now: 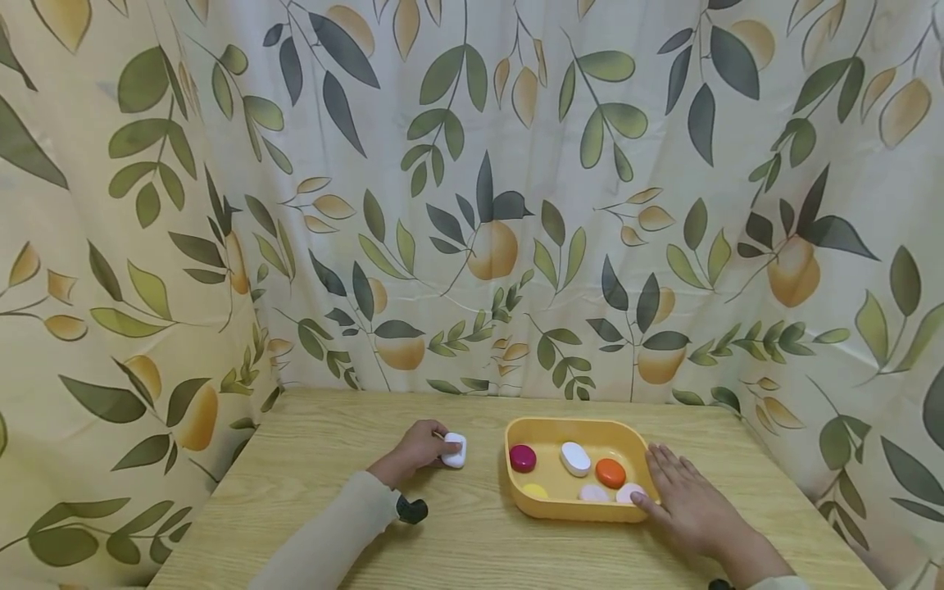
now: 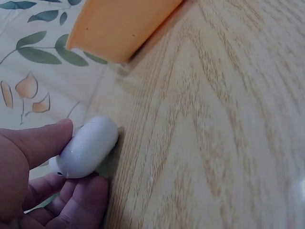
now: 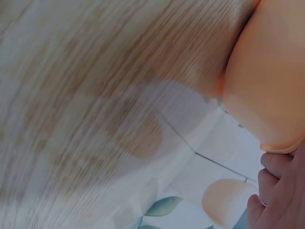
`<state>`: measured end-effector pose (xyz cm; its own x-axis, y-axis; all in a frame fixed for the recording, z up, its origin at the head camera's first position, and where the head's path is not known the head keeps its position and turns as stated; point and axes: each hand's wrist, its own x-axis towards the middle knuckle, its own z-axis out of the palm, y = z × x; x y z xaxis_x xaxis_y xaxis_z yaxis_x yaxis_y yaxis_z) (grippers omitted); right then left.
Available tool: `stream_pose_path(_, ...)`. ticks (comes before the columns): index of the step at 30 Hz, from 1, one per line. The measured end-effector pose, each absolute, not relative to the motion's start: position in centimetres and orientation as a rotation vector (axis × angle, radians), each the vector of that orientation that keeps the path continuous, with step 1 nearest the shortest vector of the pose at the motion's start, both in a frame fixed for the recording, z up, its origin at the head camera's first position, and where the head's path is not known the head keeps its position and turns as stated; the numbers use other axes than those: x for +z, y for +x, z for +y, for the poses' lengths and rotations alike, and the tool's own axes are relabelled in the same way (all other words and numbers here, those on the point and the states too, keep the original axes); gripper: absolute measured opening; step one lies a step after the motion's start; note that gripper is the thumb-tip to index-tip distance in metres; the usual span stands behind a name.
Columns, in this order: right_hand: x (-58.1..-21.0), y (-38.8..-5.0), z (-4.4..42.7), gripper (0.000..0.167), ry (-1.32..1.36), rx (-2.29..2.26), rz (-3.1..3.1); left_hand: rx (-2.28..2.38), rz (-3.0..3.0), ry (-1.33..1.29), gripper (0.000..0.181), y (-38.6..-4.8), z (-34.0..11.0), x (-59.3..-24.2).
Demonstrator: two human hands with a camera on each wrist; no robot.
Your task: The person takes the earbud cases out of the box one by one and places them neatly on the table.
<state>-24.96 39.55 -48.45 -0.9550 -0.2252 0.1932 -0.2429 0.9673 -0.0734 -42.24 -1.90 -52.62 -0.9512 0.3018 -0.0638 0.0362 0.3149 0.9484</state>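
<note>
On the left of the table, my left hand (image 1: 420, 447) pinches a white earbud case (image 1: 454, 451) between thumb and fingers. In the left wrist view the case (image 2: 89, 148) shows its rounded side, a seam and a small dark hole; it is at the tabletop. A yellow-orange plastic tray (image 1: 575, 510) stands right of centre. My right hand (image 1: 693, 501) rests against its right rim, fingers straight and thumb over the near corner. Inside lie a magenta rounded piece (image 1: 523, 459), a white oval one (image 1: 575, 460), an orange one (image 1: 610, 473), and paler pieces partly hidden by the near wall.
The wood-grain table (image 1: 442, 541) runs back to a leaf-and-fruit patterned curtain (image 1: 472, 328), which also hangs along both sides. A dark strap piece (image 1: 411, 510) sits at my left wrist, below the sleeve cuff (image 1: 376, 496).
</note>
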Motion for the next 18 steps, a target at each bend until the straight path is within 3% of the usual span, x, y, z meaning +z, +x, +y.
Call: stream_pose_path(18, -48.76, -25.16, 39.62, 0.08, 0.344, 0.129, -2.926, 1.383, 2.634, 0.398, 0.025, -41.41, -1.98, -51.83)
